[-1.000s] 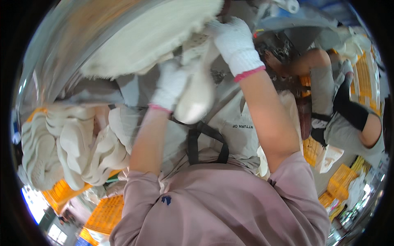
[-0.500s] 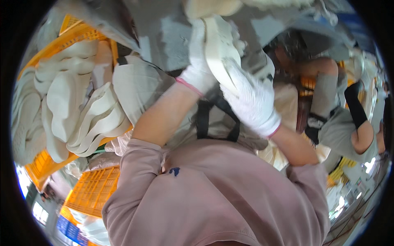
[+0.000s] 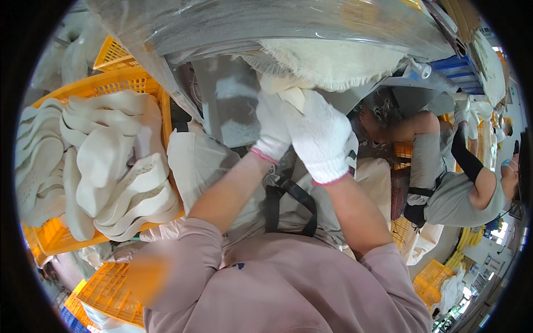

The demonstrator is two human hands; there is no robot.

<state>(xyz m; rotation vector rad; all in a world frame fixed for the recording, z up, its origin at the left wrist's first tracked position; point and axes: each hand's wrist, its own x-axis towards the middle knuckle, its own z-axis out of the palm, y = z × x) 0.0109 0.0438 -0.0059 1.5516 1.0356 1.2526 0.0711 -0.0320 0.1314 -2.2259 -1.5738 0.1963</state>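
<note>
My left hand (image 3: 273,122) and my right hand (image 3: 323,130), both in white knit gloves with pink cuffs, are close together in front of me. They are closed around a cream shoe sole (image 3: 293,98), and only a small part of it shows between the gloves. The far end of the sole is hidden by the hands and by a frayed whitish cloth (image 3: 344,61) just beyond. To the left, an orange plastic basket (image 3: 167,125) is heaped with similar white foam soles (image 3: 102,158).
A plastic-covered surface (image 3: 239,28) spans the far side, above a grey metal panel (image 3: 225,105). Another orange crate (image 3: 114,288) stands at lower left. At right sits a person in grey (image 3: 463,186), near further crates. Black straps (image 3: 291,205) lie at my lap.
Both hands have drawn together over the sole, which showed nearly whole before and is now mostly covered. My view has shifted so the frayed cloth and the plastic covering show more fully.
</note>
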